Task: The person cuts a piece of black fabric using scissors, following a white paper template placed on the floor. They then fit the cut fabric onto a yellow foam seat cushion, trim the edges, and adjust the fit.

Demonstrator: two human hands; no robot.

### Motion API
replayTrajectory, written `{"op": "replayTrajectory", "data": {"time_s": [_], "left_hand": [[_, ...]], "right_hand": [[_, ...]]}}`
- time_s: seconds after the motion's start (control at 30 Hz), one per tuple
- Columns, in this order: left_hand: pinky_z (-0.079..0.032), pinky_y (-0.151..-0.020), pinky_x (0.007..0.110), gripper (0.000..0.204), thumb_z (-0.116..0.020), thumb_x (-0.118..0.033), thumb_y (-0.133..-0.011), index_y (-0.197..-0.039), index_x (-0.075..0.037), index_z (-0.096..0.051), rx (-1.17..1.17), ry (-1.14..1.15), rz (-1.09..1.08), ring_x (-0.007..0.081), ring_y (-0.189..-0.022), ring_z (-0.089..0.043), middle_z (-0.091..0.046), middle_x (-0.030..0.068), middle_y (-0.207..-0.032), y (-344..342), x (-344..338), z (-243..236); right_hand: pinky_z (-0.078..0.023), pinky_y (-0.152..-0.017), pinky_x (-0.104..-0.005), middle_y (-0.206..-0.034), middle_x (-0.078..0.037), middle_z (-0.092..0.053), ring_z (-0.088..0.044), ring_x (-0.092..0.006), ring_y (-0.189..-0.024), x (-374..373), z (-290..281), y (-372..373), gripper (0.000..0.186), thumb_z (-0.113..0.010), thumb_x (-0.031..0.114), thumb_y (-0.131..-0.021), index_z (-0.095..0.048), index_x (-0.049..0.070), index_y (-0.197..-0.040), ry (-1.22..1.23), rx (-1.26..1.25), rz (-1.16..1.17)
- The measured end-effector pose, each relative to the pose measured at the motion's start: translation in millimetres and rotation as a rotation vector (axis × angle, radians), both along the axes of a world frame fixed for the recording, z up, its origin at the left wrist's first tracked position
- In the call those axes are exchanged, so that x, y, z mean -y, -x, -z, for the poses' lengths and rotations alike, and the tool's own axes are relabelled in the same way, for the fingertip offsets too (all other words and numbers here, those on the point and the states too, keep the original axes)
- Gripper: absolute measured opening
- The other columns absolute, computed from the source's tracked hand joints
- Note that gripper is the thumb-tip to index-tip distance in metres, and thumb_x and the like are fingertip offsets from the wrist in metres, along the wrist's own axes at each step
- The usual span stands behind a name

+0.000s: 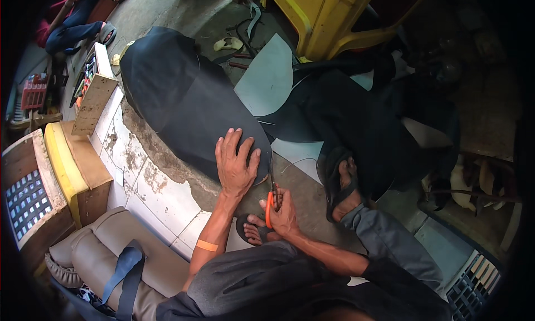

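A large dark sheet (184,98), which looks like leather or fabric, lies over the stone ledge in front of me. My left hand (235,163) rests palm down near its right end, fingers spread on the surface. Just right of it, my right hand (285,214) grips orange-handled scissors (269,208). Their blades point away from me, along the sheet's right edge; whether they stand apart I cannot tell. Beyond the sheet lies a pale cut piece (267,78) with a rounded side. More black material (356,120) is heaped to the right.
A yellow plastic chair (334,25) stands at the far side. Left are a wooden box (96,106), a yellow-edged wooden block (64,159) and a brown cushion (134,248). My sandalled foot (345,192) is beside the black heap. Another person's leg (78,36) shows far left.
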State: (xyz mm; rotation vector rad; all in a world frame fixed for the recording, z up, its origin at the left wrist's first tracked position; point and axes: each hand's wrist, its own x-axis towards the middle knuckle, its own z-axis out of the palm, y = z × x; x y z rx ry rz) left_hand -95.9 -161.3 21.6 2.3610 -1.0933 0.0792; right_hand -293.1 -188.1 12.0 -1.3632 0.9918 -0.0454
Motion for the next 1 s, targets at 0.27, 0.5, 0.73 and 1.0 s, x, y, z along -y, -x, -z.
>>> {"op": "replayTrajectory", "data": {"time_s": [0.27, 0.5, 0.73, 1.0], "left_hand": [[-0.029, -0.12, 0.058, 0.035, -0.074, -0.026, -0.091, -0.123, -0.009, -0.072, -0.04, -0.007, 0.009, 0.0366, -0.144, -0.046, -0.056, 0.0181, -0.147, 2, -1, -1], [-0.029, -0.12, 0.058, 0.033, -0.074, -0.026, -0.092, -0.123, -0.014, -0.075, -0.032, -0.004, 0.019, 0.0373, -0.143, -0.047, -0.057, 0.0184, -0.146, 1, -6, -1], [-0.03, -0.119, 0.058, 0.034, -0.075, -0.028, -0.091, -0.123, -0.017, -0.076, -0.021, -0.008, 0.02, 0.0356, -0.143, -0.047, -0.057, 0.0173, -0.147, 1, -8, 2], [-0.029, -0.12, 0.058, 0.034, -0.075, -0.028, -0.09, -0.123, -0.018, -0.077, -0.024, -0.008, 0.023, 0.0354, -0.143, -0.047, -0.057, 0.0171, -0.147, 2, -8, 2]], "right_hand": [[-0.05, -0.072, -0.0297, -0.087, -0.004, -0.058, -0.056, -0.0133, -0.077, 24, -6, -7, 0.051, -0.079, 0.039, -0.093, -0.053, -0.001, -0.111, -0.067, 0.008, -0.061], [-0.047, -0.071, -0.0232, -0.087, 0.003, -0.057, -0.049, -0.0063, -0.076, 72, 6, -17, 0.043, -0.079, 0.037, -0.094, -0.061, 0.001, -0.108, -0.222, 0.051, -0.137], [-0.045, -0.07, -0.0214, -0.086, 0.004, -0.055, -0.047, -0.0048, -0.076, 83, 1, -26, 0.04, -0.078, 0.035, -0.095, -0.061, 0.001, -0.108, -0.225, 0.019, -0.198], [-0.04, -0.048, -0.0223, -0.074, 0.003, -0.057, -0.052, -0.0054, -0.055, 88, 20, -16, 0.037, -0.074, 0.037, -0.098, -0.058, 0.005, -0.108, -0.159, 0.072, -0.248]]}}
